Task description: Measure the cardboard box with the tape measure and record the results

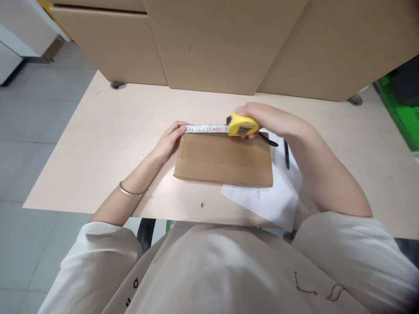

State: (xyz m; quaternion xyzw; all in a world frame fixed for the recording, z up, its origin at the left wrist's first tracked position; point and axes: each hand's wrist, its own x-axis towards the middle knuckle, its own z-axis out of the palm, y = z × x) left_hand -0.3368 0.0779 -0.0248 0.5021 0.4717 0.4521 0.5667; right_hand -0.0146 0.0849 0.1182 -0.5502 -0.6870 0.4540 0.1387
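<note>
A yellow tape measure (242,125) is gripped in my right hand (250,111) above the far right part of a brown cardboard box (224,159). Its white blade (206,129) stretches left along the box's far edge. At the far left corner of the box, my left hand (175,132) pinches the blade's end. A black strap (269,139) hangs from the tape measure. The box lies flat on the table, partly over a white sheet of paper (278,196) with writing on it.
Large cardboard boxes (209,48) stand along the back of the pale wooden table (98,161). A black pen (286,155) lies on the paper, close to my right forearm. The table's front edge is right before my body.
</note>
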